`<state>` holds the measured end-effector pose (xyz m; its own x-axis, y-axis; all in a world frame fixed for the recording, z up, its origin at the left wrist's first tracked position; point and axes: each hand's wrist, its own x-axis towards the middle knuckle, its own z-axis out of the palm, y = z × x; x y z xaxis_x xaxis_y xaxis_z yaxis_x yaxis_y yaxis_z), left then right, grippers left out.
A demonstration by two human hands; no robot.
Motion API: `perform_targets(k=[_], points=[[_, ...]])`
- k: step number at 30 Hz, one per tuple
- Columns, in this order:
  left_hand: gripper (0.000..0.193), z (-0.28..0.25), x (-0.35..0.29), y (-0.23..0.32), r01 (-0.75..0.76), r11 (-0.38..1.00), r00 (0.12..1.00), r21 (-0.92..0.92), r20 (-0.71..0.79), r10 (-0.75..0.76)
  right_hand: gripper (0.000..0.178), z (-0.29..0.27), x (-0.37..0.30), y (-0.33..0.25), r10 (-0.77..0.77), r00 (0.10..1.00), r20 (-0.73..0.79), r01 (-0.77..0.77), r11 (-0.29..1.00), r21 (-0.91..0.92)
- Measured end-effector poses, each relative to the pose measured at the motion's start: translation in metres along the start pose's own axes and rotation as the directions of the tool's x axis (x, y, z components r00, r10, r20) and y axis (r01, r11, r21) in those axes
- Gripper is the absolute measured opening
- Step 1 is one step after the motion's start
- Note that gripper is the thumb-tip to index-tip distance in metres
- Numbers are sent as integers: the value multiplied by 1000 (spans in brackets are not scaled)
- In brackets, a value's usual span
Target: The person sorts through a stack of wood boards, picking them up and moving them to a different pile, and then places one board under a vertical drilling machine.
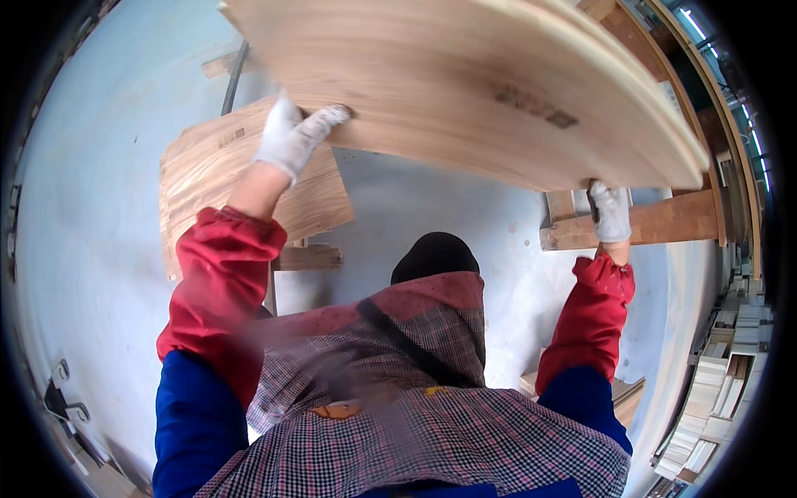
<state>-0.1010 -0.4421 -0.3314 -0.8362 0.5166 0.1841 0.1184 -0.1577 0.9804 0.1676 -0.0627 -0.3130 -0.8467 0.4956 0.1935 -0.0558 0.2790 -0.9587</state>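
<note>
Got a wide wooden board [432, 75] up in both white-gloved hands, held in the air over the pale floor [398, 195] and filling most of the top of the view. Seeing the left hand [292, 139] closed on the near edge by the left corner, thumb side stretched along the face and pointing right. Same deal with the right hand [612, 214], gripping the near edge a bit short of the right corner, with a dark patch on the glove tip up against the wood.

Running left to right on its long axis, slanting down from upper left toward lower right, printed face toward the camera. Can't say how steep the tilt really is, thanks to the fisheye bend.

Cut off along the top of the frame, so no telling about the far edge. Pretty motion-blurred too, especially around the dark printed mark [535, 106]. Can't see most of the fingers on either hand, tucked behind the wood. Also worth mentioning: a second board [237, 187] at left, partly covered by the left hand and red sleeve [228, 266], plus a wooden beam [668, 222] beyond the right hand.
</note>
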Motion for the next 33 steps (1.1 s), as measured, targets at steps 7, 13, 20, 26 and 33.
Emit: perform_targets(k=[7, 13, 20, 26, 33], points=[[62, 50, -2, -106, 119, 991, 979, -59, 172, -107, 13, -13, -71, 93, 223, 968, -118, -237, 963, -125], [67, 84, -44, -181, 219, 868, 948, 445, 114, -297, 14, -39, -144, 211, 448, 893, -47, -427, 875, 230], [54, 84, -79, -240, 371, 752, 864, 545, 94, -495, 8, -3, -182, 243, 533, 832, -152, -542, 840, -24], [53, 78, -89, -248, 519, 721, 773, 459, 107, -625, 28, -13, -200, 259, 631, 772, -79, -635, 766, -99], [71, 81, -79, -197, 600, 743, 761, 298, 73, -644, 70, -73, -162, 160, 683, 730, 14, -679, 728, -101]])
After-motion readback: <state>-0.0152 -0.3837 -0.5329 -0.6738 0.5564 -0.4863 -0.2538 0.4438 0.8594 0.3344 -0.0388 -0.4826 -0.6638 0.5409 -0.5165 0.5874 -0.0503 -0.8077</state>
